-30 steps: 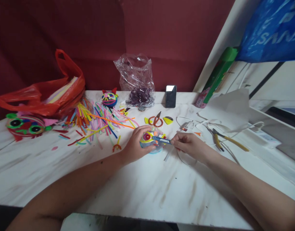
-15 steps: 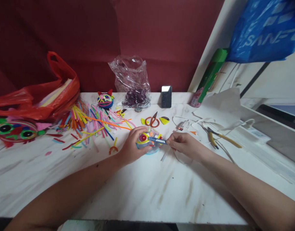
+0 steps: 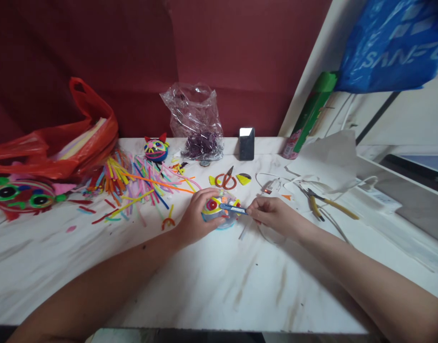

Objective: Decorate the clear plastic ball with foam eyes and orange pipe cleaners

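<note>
Two yellow scraps [image 3: 244,179] flank scissors [image 3: 226,178]; left hand [image 3: 196,216] overlaps ornament [image 3: 212,205].

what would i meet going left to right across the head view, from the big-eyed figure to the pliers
big-eyed figure → small red-eared figure → left hand → decorated piece → blue tool → right hand → pliers

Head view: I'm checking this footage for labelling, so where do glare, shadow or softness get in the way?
Head view: a bright reflection whitens the top of the phone, and highlights speckle the clear bag; head view: a soft shadow lies on the table alongside the right forearm; head view: print on the blue tool is too small and soft to read.
</note>
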Motion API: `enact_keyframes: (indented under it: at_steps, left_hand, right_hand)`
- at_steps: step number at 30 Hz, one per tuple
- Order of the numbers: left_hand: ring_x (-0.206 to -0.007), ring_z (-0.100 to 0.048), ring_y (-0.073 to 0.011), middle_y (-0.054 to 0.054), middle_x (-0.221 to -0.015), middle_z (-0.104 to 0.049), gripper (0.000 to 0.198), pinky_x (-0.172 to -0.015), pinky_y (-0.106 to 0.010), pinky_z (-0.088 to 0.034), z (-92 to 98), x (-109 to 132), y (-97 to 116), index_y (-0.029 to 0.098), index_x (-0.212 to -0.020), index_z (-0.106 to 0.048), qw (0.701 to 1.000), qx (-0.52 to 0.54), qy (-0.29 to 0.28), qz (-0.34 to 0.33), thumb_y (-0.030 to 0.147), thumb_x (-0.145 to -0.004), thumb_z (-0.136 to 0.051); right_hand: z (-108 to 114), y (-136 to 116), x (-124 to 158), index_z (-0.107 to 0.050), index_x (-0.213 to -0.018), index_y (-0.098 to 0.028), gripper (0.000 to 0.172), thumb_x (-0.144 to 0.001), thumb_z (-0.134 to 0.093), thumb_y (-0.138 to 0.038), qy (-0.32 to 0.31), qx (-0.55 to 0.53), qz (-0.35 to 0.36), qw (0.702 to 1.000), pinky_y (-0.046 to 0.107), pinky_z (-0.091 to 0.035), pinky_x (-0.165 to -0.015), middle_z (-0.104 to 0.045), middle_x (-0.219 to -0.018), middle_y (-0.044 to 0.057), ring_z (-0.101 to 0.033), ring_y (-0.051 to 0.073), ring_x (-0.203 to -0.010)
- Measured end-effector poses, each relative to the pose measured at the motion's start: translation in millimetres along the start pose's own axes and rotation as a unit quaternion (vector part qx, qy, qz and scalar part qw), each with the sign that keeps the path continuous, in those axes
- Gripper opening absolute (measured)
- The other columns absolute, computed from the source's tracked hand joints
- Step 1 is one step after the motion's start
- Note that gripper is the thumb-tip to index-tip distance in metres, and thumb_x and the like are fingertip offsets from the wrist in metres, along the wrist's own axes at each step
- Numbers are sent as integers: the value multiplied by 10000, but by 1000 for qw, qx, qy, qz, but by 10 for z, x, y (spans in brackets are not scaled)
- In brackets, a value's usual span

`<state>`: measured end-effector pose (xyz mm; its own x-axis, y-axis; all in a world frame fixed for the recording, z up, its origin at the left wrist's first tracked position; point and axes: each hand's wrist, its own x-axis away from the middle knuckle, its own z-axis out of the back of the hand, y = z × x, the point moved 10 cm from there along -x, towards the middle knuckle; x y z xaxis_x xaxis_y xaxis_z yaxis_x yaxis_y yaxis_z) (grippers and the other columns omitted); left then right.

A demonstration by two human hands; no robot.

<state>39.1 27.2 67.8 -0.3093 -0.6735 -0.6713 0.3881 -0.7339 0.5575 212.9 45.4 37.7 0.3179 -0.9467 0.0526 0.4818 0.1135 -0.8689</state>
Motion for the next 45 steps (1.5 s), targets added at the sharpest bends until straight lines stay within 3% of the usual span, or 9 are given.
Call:
enact_keyframes:
  at_steps: [45]
  left_hand:
    - [-1189,-520,-265,-105,-1218,-559,511,-1019,-460,-428,3,5,18,233,-1175,-510,1000,-17,-2,-9,204,-710,-720]
  right_hand:
    - [-12,14,-12,-551,-643,-188,428,-666,-645,-606,-8,-11,-10,1000,241,-267,-475,-488,-522,-49,-355,79,-480]
